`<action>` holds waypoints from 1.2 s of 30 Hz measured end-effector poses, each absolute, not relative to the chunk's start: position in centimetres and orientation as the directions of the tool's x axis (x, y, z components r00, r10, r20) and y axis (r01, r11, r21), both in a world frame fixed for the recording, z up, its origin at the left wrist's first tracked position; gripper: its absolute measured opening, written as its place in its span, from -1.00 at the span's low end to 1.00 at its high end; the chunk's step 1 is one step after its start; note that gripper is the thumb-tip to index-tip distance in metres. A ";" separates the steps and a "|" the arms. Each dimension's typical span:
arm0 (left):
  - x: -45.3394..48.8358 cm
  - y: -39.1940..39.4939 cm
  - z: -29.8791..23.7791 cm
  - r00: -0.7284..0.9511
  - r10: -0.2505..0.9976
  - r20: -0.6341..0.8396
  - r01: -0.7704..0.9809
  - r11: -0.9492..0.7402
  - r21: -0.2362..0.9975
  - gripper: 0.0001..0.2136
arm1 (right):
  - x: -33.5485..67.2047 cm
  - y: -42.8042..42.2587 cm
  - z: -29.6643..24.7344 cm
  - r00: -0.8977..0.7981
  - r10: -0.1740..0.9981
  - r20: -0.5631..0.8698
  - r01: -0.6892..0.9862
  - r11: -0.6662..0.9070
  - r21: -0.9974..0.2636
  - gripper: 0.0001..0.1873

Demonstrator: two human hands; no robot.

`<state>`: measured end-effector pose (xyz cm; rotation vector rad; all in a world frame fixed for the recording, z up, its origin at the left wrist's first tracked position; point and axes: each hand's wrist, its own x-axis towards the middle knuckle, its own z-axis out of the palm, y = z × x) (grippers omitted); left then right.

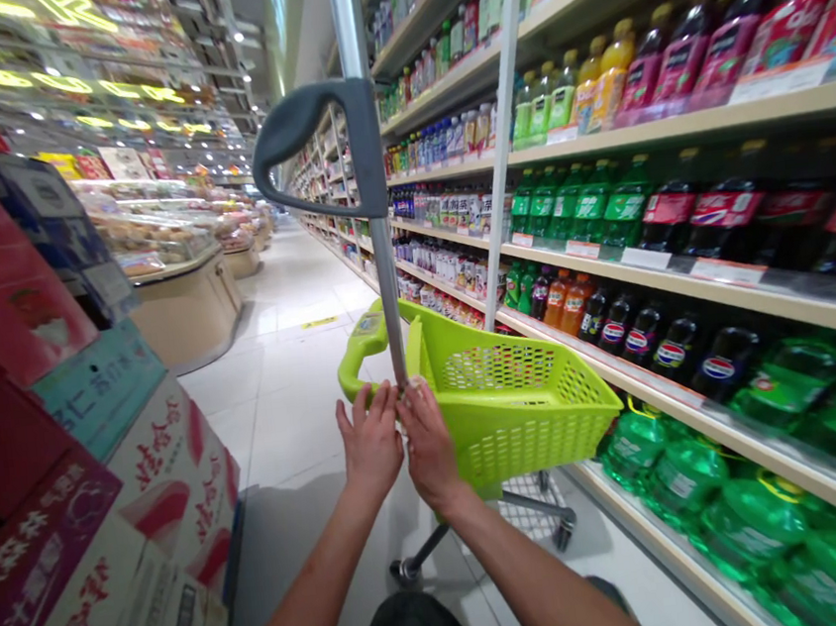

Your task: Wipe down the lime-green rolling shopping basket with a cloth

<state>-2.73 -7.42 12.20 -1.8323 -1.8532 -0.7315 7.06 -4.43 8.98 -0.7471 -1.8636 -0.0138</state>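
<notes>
An upright silver metal pole (387,296) with a grey loop handle (319,154) stands directly before me, and its top runs out of view. My left hand (372,444) and my right hand (430,443) meet at its lower end, fingertips closed on it from both sides. Some left fingers are stuck out, and the pole's very tip is hidden by the fingers. Right behind the hands is a lime green shopping cart (528,441) with a perforated basket. Its green push handle (355,359) is just above my left hand. No goods show in the basket.
Shelves (668,132) of bottled drinks line the right side, with large green bottles (753,517) at the bottom. Stacked cartons (158,470) rise close on the left. A rounded display counter (186,317) stands farther along the white tiled aisle (288,287).
</notes>
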 end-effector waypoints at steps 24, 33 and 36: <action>-2.2 -7.3 12.2 -0.004 0.786 0.618 0.999 -0.029 0.043 -0.48 | 14.1 -4.1 1.6 -0.483 0.509 0.712 0.608 0.781 -0.146 -0.54; 2.6 -7.4 9.4 0.151 0.777 0.612 0.983 -0.183 -0.010 -0.45 | 19.3 -2.7 4.0 -0.315 0.563 0.764 0.701 0.681 -0.214 -0.44; 4.0 -7.0 8.5 0.218 0.818 0.533 0.974 -0.219 -0.062 -0.46 | 19.6 -2.8 2.0 -0.414 0.619 0.667 0.732 0.663 -0.160 -0.49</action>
